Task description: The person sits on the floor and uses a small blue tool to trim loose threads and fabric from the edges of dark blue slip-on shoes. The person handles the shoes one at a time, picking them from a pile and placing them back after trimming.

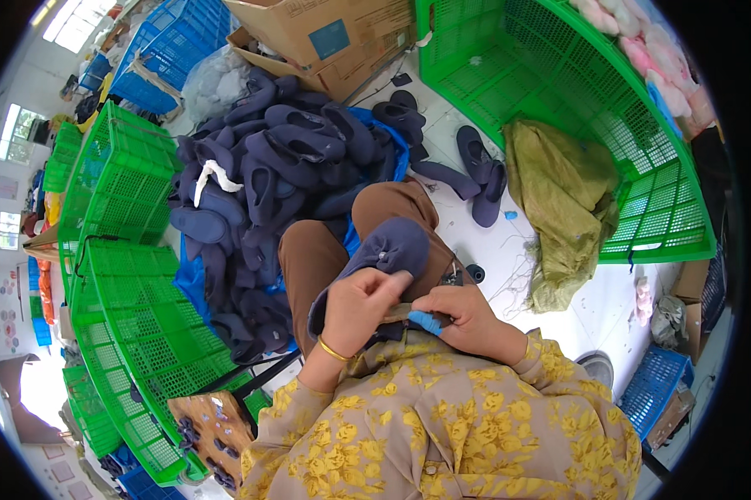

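A navy blue slipper (390, 247) lies on my lap, with a small light spot on its upper. My left hand (355, 308), wearing a gold bangle (334, 349), is closed on the slipper's near part, thumb and fingers pinched together. Close beside it my right hand (467, 317) is closed too; blue tape (426, 322) wraps one finger. What the right fingers hold is hidden. A narrow beige strip shows between the two hands, too small to name. Dark metal, perhaps a tool, shows just above the right hand.
A large pile of navy slippers (263, 158) lies on a blue sheet in front. Several more slippers (475, 162) are on the floor. Green crates (134, 333) stand left, another green crate (559, 75) right, beside an olive sack (563, 187). A cardboard box (334, 42) stands behind; a wooden stool (213, 433) is near left.
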### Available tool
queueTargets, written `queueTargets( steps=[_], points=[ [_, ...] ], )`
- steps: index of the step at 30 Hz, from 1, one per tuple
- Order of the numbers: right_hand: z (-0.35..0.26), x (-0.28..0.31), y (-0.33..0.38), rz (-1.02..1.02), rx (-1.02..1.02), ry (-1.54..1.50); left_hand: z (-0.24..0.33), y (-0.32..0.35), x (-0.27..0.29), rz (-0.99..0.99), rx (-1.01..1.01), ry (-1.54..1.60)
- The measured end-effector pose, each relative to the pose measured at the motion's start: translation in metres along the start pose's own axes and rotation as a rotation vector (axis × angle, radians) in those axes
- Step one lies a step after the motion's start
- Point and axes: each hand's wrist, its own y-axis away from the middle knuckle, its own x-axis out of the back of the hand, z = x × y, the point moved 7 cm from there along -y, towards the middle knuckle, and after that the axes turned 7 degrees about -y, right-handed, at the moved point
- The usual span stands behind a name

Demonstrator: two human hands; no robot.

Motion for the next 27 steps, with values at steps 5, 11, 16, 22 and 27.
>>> queueTargets(
  steps=[5, 11, 16, 22, 27],
  points=[
    [0.002, 0.017, -0.009, 0.157, -0.065, 0.196, -0.009, 0.007, -0.003, -0.011, 0.01, 0.119],
    [0.003, 0.008, -0.029, 0.046, 0.111, 0.148, -0.009, 0.016, -0.008, -0.177, 0.001, 0.319],
    [0.015, 0.001, -0.043, -0.139, 0.051, 0.235, -0.002, 0.02, -0.003, -0.243, 0.081, 0.752],
    [0.02, 0.009, -0.046, -0.029, 0.102, 0.088, -0.015, 0.015, 0.003, -0.135, 0.026, 0.224],
    [0.015, 0.005, -0.041, -0.15, 0.022, 0.212, -0.006, 0.015, 0.001, -0.093, 0.074, 0.38]
  ],
)
